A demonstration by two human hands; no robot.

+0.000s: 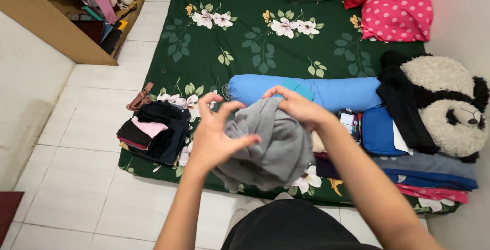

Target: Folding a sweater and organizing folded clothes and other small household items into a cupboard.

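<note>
Black lap (291,227) lowest in frame, both hands closed on grey cloth (273,145) at centre, left (214,140) pinching loosely, right (298,108) gripping its top; best folded with edges aligned above bed (245,51).

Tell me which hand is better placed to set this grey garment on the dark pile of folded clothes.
Left, probably. The left hand grips the grey garment on the side nearest the dark pile of folded clothes, just beside it on the mattress. The right hand holds the top edge, farther from the pile.
</note>
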